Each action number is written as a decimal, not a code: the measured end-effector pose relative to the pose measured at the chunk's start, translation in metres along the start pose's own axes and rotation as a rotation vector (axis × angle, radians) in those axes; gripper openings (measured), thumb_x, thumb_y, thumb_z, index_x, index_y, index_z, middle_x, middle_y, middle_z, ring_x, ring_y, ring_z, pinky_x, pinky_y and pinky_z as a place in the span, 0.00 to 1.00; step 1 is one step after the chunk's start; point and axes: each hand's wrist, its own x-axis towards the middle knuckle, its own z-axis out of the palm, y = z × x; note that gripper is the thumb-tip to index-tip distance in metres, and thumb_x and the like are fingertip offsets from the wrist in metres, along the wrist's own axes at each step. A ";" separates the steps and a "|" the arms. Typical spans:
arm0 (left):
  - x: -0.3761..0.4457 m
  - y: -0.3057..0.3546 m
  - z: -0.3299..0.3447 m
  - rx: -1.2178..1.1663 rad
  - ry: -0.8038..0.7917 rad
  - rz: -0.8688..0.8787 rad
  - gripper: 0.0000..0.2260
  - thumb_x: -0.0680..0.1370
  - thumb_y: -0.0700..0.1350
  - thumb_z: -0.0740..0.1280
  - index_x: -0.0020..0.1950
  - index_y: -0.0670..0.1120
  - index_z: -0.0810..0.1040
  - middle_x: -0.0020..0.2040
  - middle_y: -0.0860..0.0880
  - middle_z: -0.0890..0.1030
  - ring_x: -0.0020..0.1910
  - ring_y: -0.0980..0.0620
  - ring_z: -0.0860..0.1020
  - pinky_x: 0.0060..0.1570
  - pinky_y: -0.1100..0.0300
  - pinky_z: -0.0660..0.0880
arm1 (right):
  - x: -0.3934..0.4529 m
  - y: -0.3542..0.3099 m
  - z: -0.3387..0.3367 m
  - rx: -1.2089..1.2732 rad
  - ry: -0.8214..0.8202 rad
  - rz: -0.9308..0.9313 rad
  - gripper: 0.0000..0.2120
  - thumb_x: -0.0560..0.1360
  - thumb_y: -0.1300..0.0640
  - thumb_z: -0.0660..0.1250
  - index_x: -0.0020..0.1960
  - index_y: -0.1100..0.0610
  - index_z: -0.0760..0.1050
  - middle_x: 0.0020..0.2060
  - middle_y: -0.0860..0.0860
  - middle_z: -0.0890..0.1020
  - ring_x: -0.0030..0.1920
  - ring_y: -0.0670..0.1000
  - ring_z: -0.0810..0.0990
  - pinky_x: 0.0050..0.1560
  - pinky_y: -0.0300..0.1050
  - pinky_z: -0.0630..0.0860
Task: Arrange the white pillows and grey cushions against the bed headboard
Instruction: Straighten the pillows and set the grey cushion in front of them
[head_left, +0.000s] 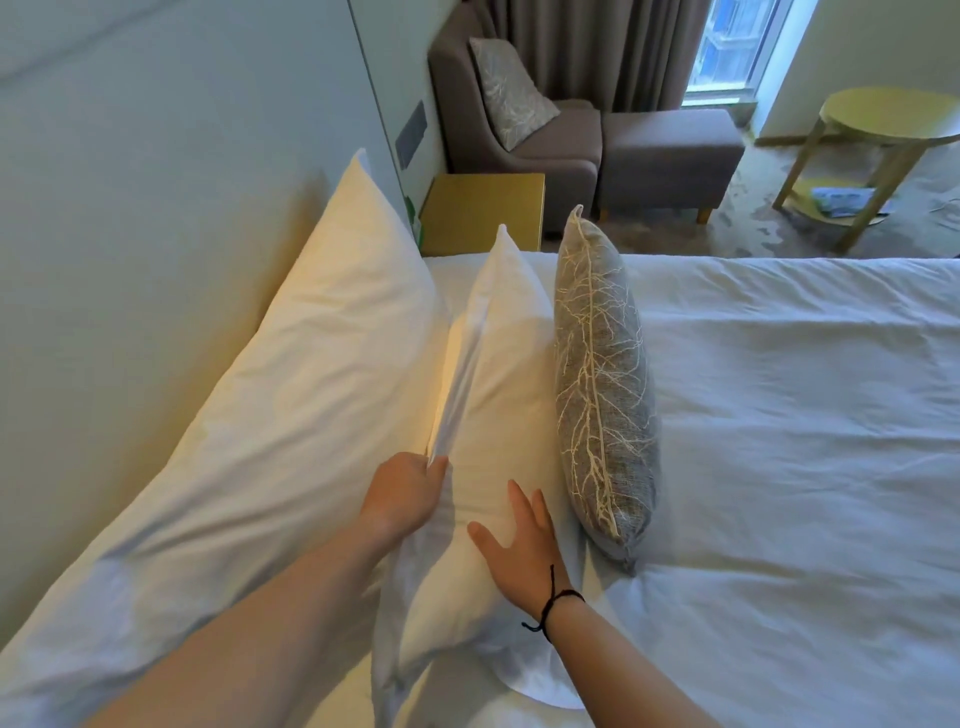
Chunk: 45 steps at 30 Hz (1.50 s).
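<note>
1. Here, my left hand (410, 493) is curled tight, pinching the top seam edge of the front white pillow (498, 395) between fingers and thumb.
2. My right hand (519, 545) lies flat against that same pillow's side face, fingers straight and spread, thumb out to the left; it grips nothing, only presses. A dark cord bracelet (553, 603) sits on that wrist.
3. The pillow I hold stands on edge, directly under and ahead of both hands, its far corner pointing away from me.
4. On its left, the back white pillow (291, 395) leans against the headboard (130, 208), touching the one I hold.
5. On its right, the grey cushion (602, 384) with a pale branch pattern stands on edge just beside my right fingers, resting against the front pillow.
6. By count: two white pillows and one grey cushion on the bed (805, 441), plus a second patterned cushion (511, 91) lying on the armchair (550, 145), well apart from my hands.
</note>
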 end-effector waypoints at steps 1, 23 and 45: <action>-0.003 0.001 -0.005 -0.018 0.022 0.026 0.25 0.81 0.54 0.59 0.25 0.45 0.67 0.24 0.50 0.71 0.26 0.52 0.71 0.27 0.59 0.62 | 0.001 -0.003 0.000 0.027 0.005 0.014 0.43 0.70 0.30 0.64 0.78 0.40 0.48 0.79 0.47 0.43 0.79 0.49 0.45 0.76 0.53 0.54; -0.110 -0.060 -0.001 -0.442 -0.041 -0.058 0.17 0.78 0.51 0.69 0.31 0.48 0.73 0.27 0.55 0.75 0.27 0.62 0.69 0.30 0.62 0.65 | 0.020 -0.110 0.008 -0.750 -0.361 -0.318 0.31 0.79 0.59 0.54 0.77 0.38 0.50 0.79 0.44 0.48 0.77 0.59 0.50 0.70 0.62 0.64; -0.099 -0.061 0.010 -0.734 -0.053 -0.268 0.17 0.79 0.53 0.66 0.33 0.47 0.73 0.24 0.54 0.72 0.25 0.59 0.69 0.27 0.66 0.66 | 0.240 -0.209 -0.058 -1.597 -0.476 -0.405 0.20 0.78 0.52 0.63 0.69 0.45 0.69 0.67 0.55 0.70 0.62 0.59 0.74 0.58 0.54 0.75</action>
